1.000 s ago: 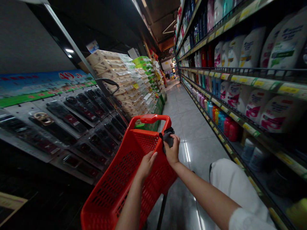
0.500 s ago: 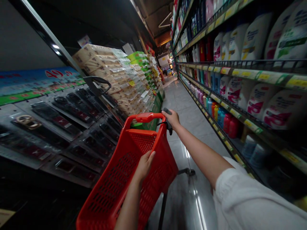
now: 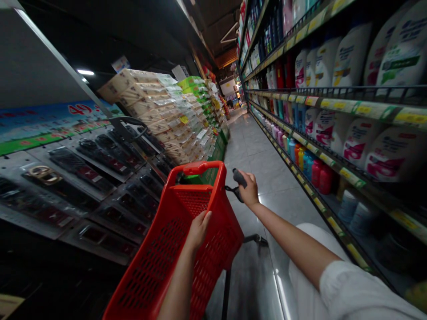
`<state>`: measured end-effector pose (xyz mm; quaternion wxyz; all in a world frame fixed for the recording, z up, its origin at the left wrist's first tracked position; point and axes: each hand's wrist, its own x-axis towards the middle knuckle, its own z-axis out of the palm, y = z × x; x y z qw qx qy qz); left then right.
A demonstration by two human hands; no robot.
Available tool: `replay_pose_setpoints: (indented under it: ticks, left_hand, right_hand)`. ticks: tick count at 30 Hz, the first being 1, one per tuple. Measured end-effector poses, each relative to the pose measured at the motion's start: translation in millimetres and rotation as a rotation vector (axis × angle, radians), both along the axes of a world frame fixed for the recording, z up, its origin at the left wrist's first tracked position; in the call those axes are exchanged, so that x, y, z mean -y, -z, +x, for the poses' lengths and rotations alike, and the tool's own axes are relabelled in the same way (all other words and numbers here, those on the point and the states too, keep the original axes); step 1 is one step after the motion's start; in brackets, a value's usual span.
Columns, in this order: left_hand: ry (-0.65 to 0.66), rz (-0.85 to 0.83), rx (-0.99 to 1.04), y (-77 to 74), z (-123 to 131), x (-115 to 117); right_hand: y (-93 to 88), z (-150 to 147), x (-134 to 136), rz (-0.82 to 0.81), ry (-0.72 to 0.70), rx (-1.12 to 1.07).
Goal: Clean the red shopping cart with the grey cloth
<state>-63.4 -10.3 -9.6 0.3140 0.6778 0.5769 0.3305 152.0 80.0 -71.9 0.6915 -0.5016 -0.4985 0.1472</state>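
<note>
A red plastic shopping cart (image 3: 167, 209) with slotted walls stands tilted in the view in front of me. My left hand (image 3: 199, 229) is closed over the near long rim of its basket, thumb on top. My right hand (image 3: 249, 189) is wrapped round a dark grey grip (image 3: 239, 178), just right of the basket's far corner. A black bracket or strap (image 3: 231, 190) runs from below that grip to the cart's side. Whether the grip is fixed to the cart, I cannot tell. A dark wheel leg (image 3: 256, 240) shows beneath the basket.
Shelves of shampoo bottles (image 3: 353, 58) line the right side. To the left hang packaged belts (image 3: 80, 164) on a rack, beyond which rise stacked tissue packs (image 3: 160, 115). A grey tiled aisle (image 3: 253, 138) leads ahead between them.
My right hand, with the grey grip, has moved right and down, away from the basket's far corner. My left hand stays on the rim. The cart has shifted slightly left in view.
</note>
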Motion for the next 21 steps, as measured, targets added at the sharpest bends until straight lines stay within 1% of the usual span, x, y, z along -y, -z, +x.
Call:
replay_pose_setpoints:
  ticks: [2, 4, 6, 8, 10, 12, 14, 16, 19, 21]
  left_hand:
    - [-0.003, -0.011, 0.009, -0.6, 0, 1]
    - [-0.003, -0.02, 0.012, -1.2, 1, 2]
    - [0.0, -0.031, 0.014, -1.2, 3, 3]
    - [0.004, -0.041, 0.02, -0.4, 5, 4]
    - [0.012, -0.047, 0.03, 1.0, 8, 5]
    - [0.024, -0.055, 0.036, 2.3, 10, 5]
    - [0.032, -0.064, 0.032, 3.3, 13, 4]
    - [0.033, -0.068, 0.023, 3.6, 15, 4]
    - [0.042, -0.067, 0.019, 3.3, 16, 4]
    - [0.046, -0.067, 0.023, 2.9, 16, 5]
  right_hand:
    - [-15.9, 17, -22, -0.024, 0.112, -0.027]
    - [-35.0, 21, -45, -0.035, 0.139, -0.021]
    - [-50.6, 14, -62, -0.034, 0.064, -0.023]
    - [-58.1, 1, -72, -0.03, -0.07, -0.087]
    - [-56.7, -11, -73, -0.011, -0.185, -0.2]
    - [-49.9, -16, -67, 0.043, -0.253, -0.31]
    - [-42.8, -14, -59, 0.114, -0.302, -0.366]
    - [-39.3, -8, -55, 0.157, -0.304, -0.382]
    - [-40.3, 0, -58, 0.155, -0.251, -0.393]
    - [-41.9, 2, -62, 0.116, -0.296, -0.428]
